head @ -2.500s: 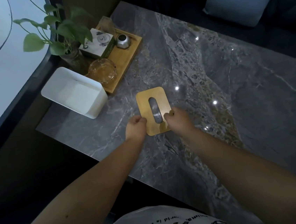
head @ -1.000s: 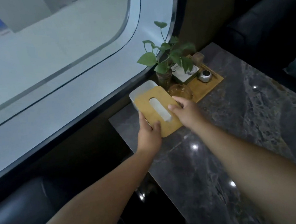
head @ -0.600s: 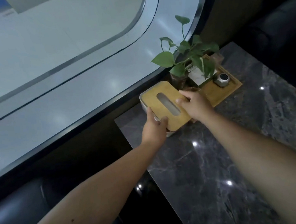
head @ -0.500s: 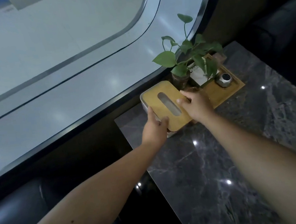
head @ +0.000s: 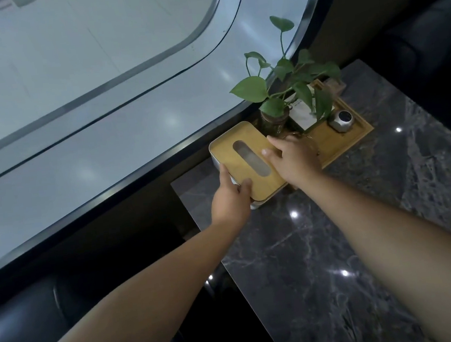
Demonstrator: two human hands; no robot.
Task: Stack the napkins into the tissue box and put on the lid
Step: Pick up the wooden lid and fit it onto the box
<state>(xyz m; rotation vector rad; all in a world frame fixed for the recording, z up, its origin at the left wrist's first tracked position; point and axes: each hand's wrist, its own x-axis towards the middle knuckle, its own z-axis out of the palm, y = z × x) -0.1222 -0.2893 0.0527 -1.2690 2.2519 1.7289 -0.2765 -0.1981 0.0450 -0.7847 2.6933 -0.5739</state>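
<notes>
The wooden lid (head: 231, 156) with an oval slot lies flat on top of the white tissue box (head: 255, 204), at the table's far left corner by the window. Only a thin white rim of the box shows under the lid. My left hand (head: 231, 198) grips the lid's near left edge, thumb on top. My right hand (head: 295, 158) rests on the lid's right side, fingers spread over the wood. Pale napkin shows faintly through the slot; the rest of the box's inside is hidden.
A wooden tray (head: 346, 136) sits right of the box, holding a potted green plant (head: 280, 92) in a glass jar, a white card box and a small metal object (head: 342, 123). Grey marble table (head: 363, 226) stretches near and right; a window ledge runs left.
I carried the lid from the middle of the table to the white box and lowered it on. In the last half second both hands stay pressed on it.
</notes>
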